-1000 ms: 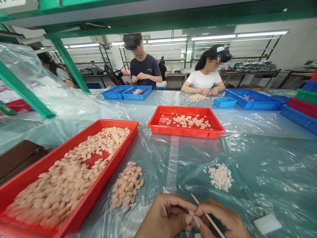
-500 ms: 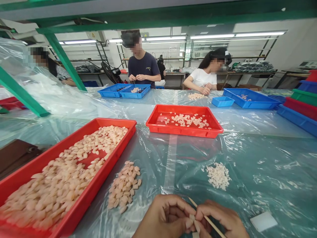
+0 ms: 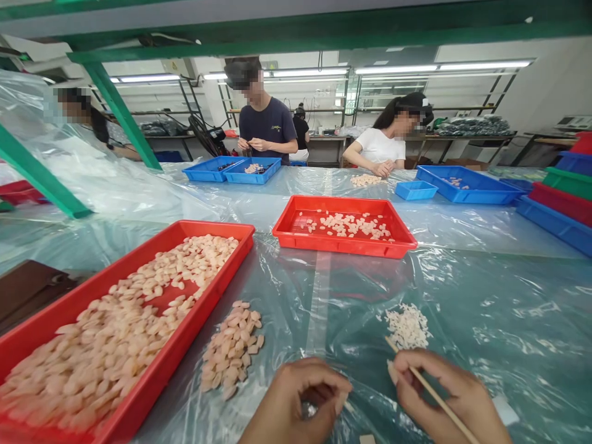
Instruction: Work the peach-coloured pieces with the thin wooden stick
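1. Our left hand (image 3: pixel 296 401) pinched one pale piece (image 3: pixel 340 402) above the counter (image 3: pixel 485 290).
2. Our right hand (image 3: pixel 444 394) gripped a thin stick (image 3: pixel 435 398) and a small flake (image 3: pixel 392 372), apart from the left.
3. Step judged: flake separated; dropping it on the white pile (image 3: pixel 407 327) needs a short reach.

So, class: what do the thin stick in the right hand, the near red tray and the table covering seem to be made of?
Stick: probably wood or bamboo; pale tan, matt.
Red tray: likely moulded plastic; uniform colour, slight sheen.
Table covering: clear plastic film; wrinkled, glossy.
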Tool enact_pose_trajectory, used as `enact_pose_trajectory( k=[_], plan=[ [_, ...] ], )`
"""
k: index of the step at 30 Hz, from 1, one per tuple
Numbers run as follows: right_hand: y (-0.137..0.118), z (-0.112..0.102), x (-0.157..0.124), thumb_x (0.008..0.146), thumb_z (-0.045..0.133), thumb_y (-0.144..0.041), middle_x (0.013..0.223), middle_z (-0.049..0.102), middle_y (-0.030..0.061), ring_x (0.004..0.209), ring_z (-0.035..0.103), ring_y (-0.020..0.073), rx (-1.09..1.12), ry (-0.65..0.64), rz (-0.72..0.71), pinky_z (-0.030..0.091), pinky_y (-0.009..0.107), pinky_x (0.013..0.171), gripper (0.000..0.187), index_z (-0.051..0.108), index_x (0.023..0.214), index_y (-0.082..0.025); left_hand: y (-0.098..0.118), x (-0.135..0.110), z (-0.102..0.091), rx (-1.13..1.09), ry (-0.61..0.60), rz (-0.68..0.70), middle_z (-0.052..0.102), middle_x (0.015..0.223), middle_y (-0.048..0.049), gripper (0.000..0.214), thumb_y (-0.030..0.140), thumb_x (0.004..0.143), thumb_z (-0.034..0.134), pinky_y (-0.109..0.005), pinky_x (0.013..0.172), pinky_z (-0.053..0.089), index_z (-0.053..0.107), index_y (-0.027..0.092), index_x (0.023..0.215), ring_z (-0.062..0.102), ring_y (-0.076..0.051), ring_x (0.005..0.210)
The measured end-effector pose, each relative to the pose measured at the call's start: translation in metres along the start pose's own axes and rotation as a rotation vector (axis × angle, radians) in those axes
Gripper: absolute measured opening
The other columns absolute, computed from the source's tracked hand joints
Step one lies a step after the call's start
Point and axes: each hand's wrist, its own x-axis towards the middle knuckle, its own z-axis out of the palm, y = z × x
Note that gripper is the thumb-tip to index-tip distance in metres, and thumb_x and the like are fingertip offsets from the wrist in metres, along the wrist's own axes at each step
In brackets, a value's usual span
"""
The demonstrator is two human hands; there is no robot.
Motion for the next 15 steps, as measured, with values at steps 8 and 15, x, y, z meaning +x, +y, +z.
enact_pose_trajectory(
  k=[8,15],
  plan=[
    [0.043,-0.025,0.013,0.087,0.046,-0.036,0.086,0.076,0.0064,0.070,0.074,0.0230,-0.340,0.008,0.088,0.056,0.025,0.048,0.027,0.068,0.095,-0.023,-0.008,-0.002,0.009,0.536,-0.142,0.202,0.073,0.076,-0.0089,0.031,0.003,0.070,0.056,-0.018,0.057,0.047,0.073,0.012,0.093,0.063,-0.015,0.059],
    [0.003,-0.008,-0.005,0.089,0.054,-0.034,0.077,0.073,0.0007,0.073,0.072,0.0186,0.181,-0.116,0.005,0.055,0.019,0.063,0.022,0.070,0.078,-0.026,-0.006,-0.003,0.008,0.585,-0.224,0.077,0.072,0.078,-0.0049,0.032,0.003,0.067,0.061,-0.017,0.053,0.042,0.071,0.014,0.095,0.055,-0.012,0.055]
  ],
)
